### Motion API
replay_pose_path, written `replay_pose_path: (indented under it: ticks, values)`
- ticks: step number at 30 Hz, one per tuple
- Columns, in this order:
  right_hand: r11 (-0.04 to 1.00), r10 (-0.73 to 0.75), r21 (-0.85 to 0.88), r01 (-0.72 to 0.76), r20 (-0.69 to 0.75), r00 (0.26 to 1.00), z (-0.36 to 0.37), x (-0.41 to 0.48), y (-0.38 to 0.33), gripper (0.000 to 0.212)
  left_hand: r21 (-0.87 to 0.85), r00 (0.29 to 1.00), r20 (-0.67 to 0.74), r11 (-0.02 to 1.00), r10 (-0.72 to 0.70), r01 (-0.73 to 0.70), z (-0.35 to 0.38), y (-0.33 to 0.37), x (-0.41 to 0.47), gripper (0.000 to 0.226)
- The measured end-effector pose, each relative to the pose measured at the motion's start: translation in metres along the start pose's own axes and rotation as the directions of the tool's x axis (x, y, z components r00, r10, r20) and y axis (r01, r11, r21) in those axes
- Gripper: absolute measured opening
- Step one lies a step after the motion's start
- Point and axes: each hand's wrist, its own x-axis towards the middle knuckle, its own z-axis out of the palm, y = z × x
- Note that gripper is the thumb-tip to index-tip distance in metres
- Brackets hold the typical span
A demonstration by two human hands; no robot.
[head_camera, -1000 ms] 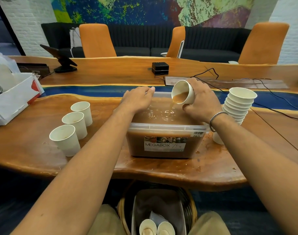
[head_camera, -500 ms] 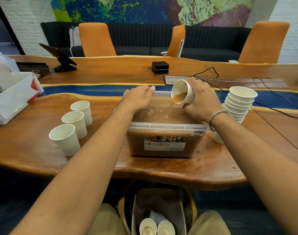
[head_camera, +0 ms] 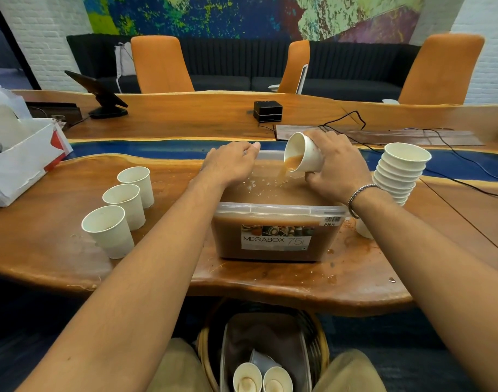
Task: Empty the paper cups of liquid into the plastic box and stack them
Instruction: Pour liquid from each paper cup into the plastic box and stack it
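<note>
Tipping the thin white paper cup (head_camera: 304,154) over the clear plastic box (head_camera: 273,230) of brown liquid, your right hand (head_camera: 335,168) wraps its soft wall, so squeeze lightly, while your left hand (head_camera: 230,164) rests curled on the far rim, between three standing white cups (head_camera: 120,207) left and the stacked cups (head_camera: 397,176) right.
</note>
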Motion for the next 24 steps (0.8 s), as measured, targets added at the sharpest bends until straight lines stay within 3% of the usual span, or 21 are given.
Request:
replay_pose_path:
  ticks: [24]
  values:
    - [0.993,-0.066,-0.097,0.065,-0.010,0.998,0.0010,0.0014,-0.0006,0.074,-0.010,1.000,-0.007,1.000,-0.001,0.001,0.0023,-0.0035,0.0042,0.052]
